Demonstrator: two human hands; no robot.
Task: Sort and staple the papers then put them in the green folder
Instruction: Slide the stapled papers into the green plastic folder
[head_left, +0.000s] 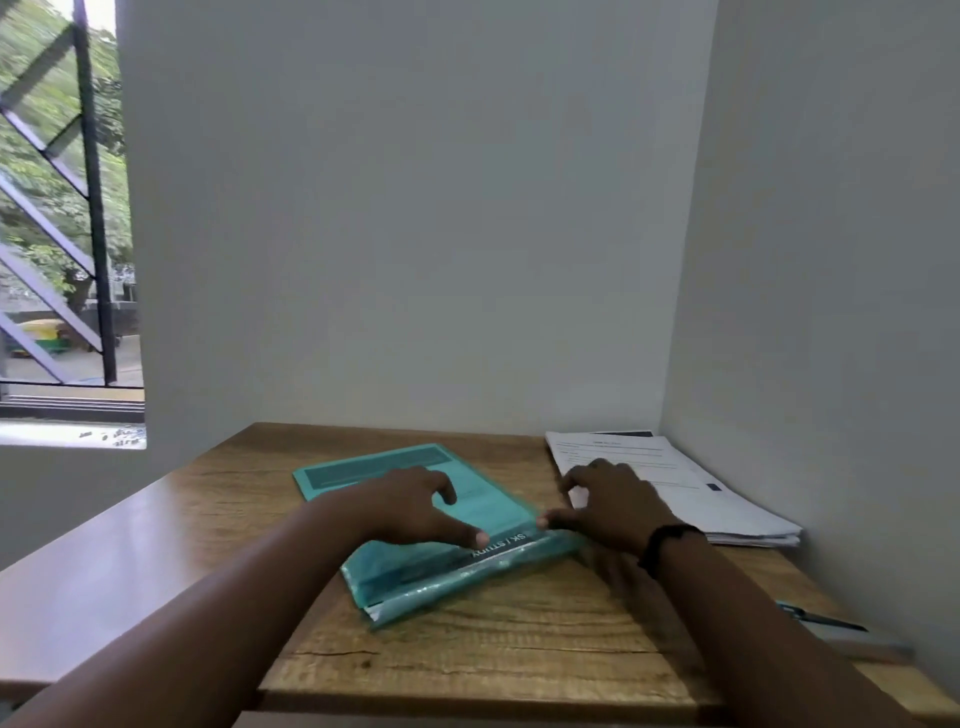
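Wood-grain tabletop (519, 644) fills the lower part of the view, pushed into a corner of pale walls, with a barred window (67, 208) at the far left showing trees outside. Near the middle of the tabletop, a little toward its far edge, lies the translucent green folder (374, 467), turned at an angle, with sheets visible through its plastic and white paper edges showing at its near corner. The left hand (415, 506) rests on top of the folder, fingers curled downward and the thumb stretched flat along the printed strip near the folder's right edge; the grip presses the cover and does not clasp it. Just to the right, the right hand (613, 504) sits at the folder's right edge, its thumb tip touching that edge close to the left thumb, the other fingers bent above the tabletop; whether they pinch anything I cannot tell. A black band circles the right wrist. Beyond that hand, in the far right corner, a stack of printed papers (727, 514) lies flat. By the right edge, nearer the person, lies a blurred dark-and-blue object (821, 618).
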